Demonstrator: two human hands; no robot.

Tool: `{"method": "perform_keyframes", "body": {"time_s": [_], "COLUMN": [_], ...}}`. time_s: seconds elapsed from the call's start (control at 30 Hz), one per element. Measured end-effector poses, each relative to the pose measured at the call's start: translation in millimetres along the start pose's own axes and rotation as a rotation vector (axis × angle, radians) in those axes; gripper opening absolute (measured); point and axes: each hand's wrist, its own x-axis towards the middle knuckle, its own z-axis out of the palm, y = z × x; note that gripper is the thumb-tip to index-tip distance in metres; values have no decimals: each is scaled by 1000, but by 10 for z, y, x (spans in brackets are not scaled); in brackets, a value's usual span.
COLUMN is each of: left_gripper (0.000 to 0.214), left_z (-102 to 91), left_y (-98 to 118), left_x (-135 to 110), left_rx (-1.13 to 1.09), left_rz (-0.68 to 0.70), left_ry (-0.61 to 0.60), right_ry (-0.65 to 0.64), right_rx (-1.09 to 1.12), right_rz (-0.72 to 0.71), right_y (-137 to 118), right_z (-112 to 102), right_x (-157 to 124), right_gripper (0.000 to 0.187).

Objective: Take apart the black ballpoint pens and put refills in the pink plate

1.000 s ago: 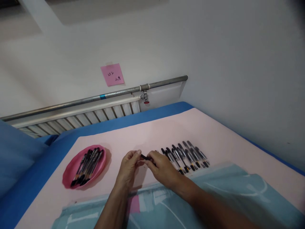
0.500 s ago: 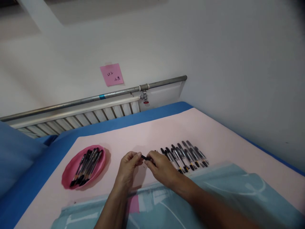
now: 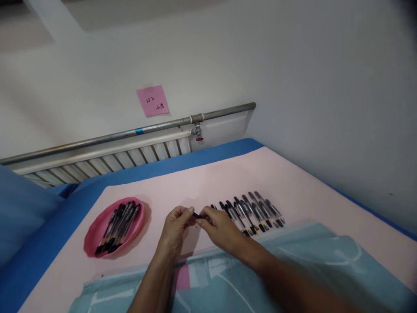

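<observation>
Between my two hands, over the pink sheet, is a short stretch of a black pen point(image 3: 197, 215). My left hand point(image 3: 176, 224) pinches one end of it between thumb and fingers. Close beside it, my right hand point(image 3: 217, 224) is closed round the other end, and most of the pen is hidden by the fingers. To the right, loose pen parts point(image 3: 249, 211), with dark caps and clear barrels, lie in slanted rows. On the left, several black pens point(image 3: 117, 226) rest in a pink oval basket point(image 3: 89, 237).
A teal cloth with white marks point(image 3: 286, 265) covers the near side, with a pink patch point(image 3: 182, 278) on it. Blue cover point(image 3: 182, 160) borders the pink sheet point(image 3: 195, 182). Behind are a radiator point(image 3: 110, 163), a pipe point(image 3: 107, 138) and a pink note point(image 3: 152, 101) on the wall.
My hands have come very slightly closer together, so a little less of the black pen shows between them. The basket and the laid-out parts have not moved.
</observation>
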Motion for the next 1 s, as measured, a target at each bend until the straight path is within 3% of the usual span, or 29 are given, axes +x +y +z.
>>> {"method": "perform_keyframes", "body": {"time_s": [0.1, 0.2, 0.3, 0.47, 0.6, 0.73, 0.9, 1.0], "left_gripper": [17, 24, 26, 21, 16, 13, 11, 13], "left_z": [-15, -6, 7, -14, -30, -11, 23, 53], "left_y": [25, 58, 41, -28, -5, 63, 104, 38], "left_x": [-1, -9, -8, 14, 12, -20, -44, -20], "left_rx": [-14, -69, -59, 40, 30, -6, -47, -7], "left_rz": [20, -10, -49, 40, 56, 63, 102, 138], "left_ry": [-31, -76, -42, -16, -32, -83, -166, -154], "right_ry": [-18, -9, 12, 7, -89, -232, -356, -277], "right_rx": [30, 37, 3, 10, 227, 620, 896, 867], "right_rz": [33, 41, 32, 44, 228, 480, 523, 493], "right_y": [6, -4, -23, -39, -62, -126, -183, -158], "right_z": [-5, -16, -28, -31, -38, -94, -162, -207], "right_x": [3, 10, 9, 3, 11, 17, 10, 36], "right_gripper": [12, 11, 11, 12, 10, 11, 16, 17]}}
